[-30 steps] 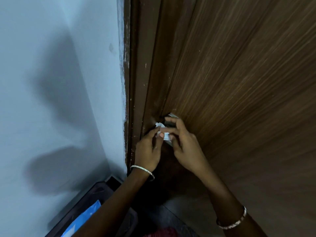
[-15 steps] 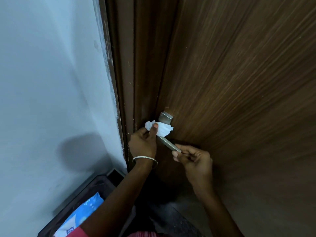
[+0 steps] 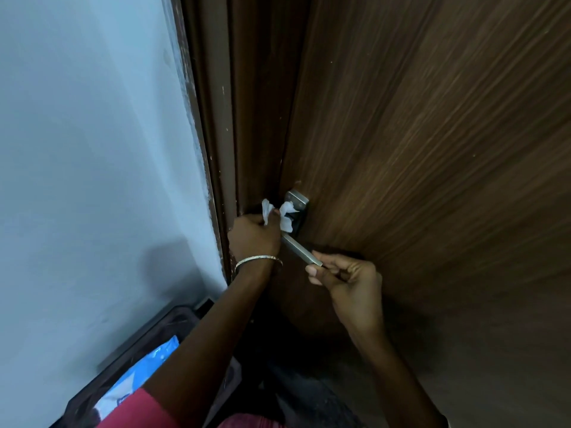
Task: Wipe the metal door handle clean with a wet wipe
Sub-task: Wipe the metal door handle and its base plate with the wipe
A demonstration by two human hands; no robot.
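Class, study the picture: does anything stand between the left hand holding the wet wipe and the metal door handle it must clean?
Nothing visible does. The left hand grips the wet wipe, which lies against the metal door handle near its plate. The right hand pinches the lever's free end, clear of the wipe.

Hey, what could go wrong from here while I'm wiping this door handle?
The right hand pinches the tip of the door handle, so that end may go unwiped. The wet wipe is bunched in the left hand, so it may skip parts of the handle.
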